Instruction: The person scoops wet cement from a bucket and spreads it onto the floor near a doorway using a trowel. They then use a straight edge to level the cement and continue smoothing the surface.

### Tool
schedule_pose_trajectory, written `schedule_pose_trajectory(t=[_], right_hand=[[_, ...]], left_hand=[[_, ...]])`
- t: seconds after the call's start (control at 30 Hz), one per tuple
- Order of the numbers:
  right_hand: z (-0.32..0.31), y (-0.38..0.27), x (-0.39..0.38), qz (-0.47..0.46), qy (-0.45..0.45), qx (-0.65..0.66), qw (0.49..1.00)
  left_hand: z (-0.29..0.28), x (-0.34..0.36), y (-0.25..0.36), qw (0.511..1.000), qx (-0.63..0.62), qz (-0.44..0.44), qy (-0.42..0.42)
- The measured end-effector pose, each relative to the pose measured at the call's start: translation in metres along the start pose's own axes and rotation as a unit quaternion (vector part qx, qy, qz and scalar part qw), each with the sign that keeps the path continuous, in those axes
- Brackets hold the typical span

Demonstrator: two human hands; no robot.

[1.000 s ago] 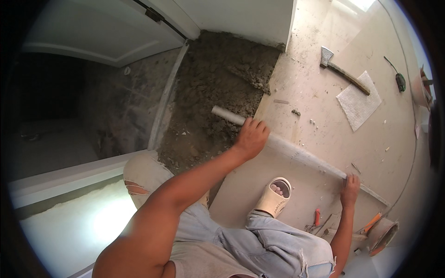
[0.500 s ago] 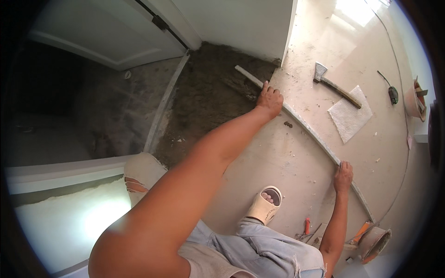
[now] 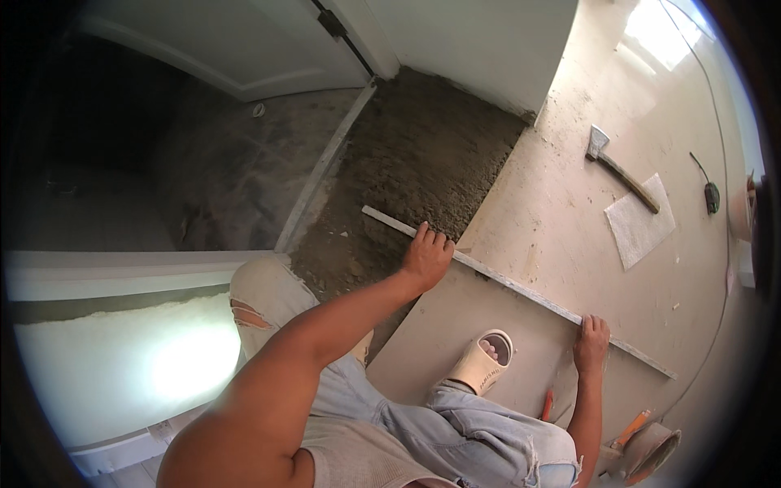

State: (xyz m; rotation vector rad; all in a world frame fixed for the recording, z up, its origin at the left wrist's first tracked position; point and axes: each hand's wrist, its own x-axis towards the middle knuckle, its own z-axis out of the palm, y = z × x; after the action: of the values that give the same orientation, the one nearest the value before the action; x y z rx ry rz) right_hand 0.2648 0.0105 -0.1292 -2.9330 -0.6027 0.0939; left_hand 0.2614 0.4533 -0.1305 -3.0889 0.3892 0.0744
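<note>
A long pale metal straightedge (image 3: 521, 289) lies across the floor, its far end over a patch of dark grey mortar (image 3: 415, 171) and its near part over light floor tiles (image 3: 561, 211). My left hand (image 3: 425, 256) presses down on the bar where mortar meets tile. My right hand (image 3: 591, 342) grips the bar nearer its right end. I crouch over it, one knee (image 3: 260, 293) at the mortar's edge and a white slipper (image 3: 484, 362) on the tile.
A hatchet (image 3: 618, 167) and a white cloth (image 3: 639, 221) lie on the tiles at the right, with a tape measure (image 3: 712, 195) beyond. A bucket (image 3: 647, 451) with an orange-handled tool stands at lower right. A white door and frame (image 3: 325, 41) bound the mortar patch at the back.
The straightedge has been drawn back toward me across the mortar, both hands moving with it. My left arm is now less stretched out.
</note>
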Motion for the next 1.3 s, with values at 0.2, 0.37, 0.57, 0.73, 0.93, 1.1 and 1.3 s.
schedule_pose_trajectory(t=[0.2,0.37,0.57,0.73,0.93,1.1,1.3], right_hand=[[0.013,-0.01,0.025,0.038,0.026,-0.017,0.999],[0.016,0.0,0.062,0.076,0.049,-0.041,0.995],[0.004,0.011,0.112,0.086,0.069,-0.016,0.994],[-0.002,0.028,0.097,0.08,0.072,0.002,0.994],[-0.017,0.079,0.04,0.176,0.027,0.015,0.984],[0.003,0.105,0.051,0.205,0.035,-0.008,0.978],[-0.001,0.092,0.116,0.2,0.037,-0.012,0.979]], left_hand=[[0.005,0.048,-0.022,0.997,-0.001,-0.023,0.069],[0.016,0.111,-0.041,0.994,0.04,0.011,0.104],[0.017,0.161,-0.053,0.989,0.057,0.015,0.139],[-0.005,0.172,-0.032,0.994,0.072,0.029,0.075],[-0.019,0.196,0.029,0.978,0.024,0.107,0.18],[0.009,0.261,0.039,0.975,0.0,0.093,0.2],[0.016,0.29,0.0,0.965,0.027,0.101,0.241]])
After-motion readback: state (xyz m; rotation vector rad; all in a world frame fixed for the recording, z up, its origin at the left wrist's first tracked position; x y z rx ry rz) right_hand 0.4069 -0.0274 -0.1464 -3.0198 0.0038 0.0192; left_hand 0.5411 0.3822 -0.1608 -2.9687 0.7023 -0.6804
